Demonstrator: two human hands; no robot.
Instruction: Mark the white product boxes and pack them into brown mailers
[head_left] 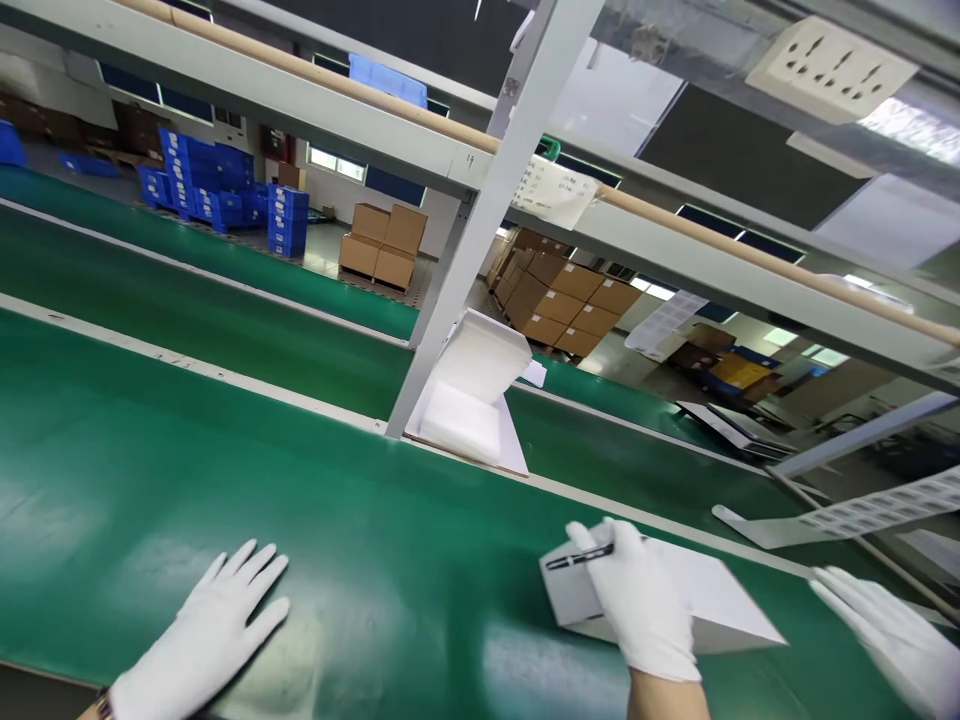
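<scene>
Left hand (206,630) lies flat and spread on the belt (375,560), right hand (641,600) pinching a pen (579,557) over the white box (720,600), which might slide if nudged

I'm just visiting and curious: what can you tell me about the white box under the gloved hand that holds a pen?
The white box is flat, plain and looks like cardboard, shut, lying skewed on the green belt. The right hand, gloved in white, rests on its left end with a black pen in its grip. Another gloved hand reaches near its right corner.
</scene>
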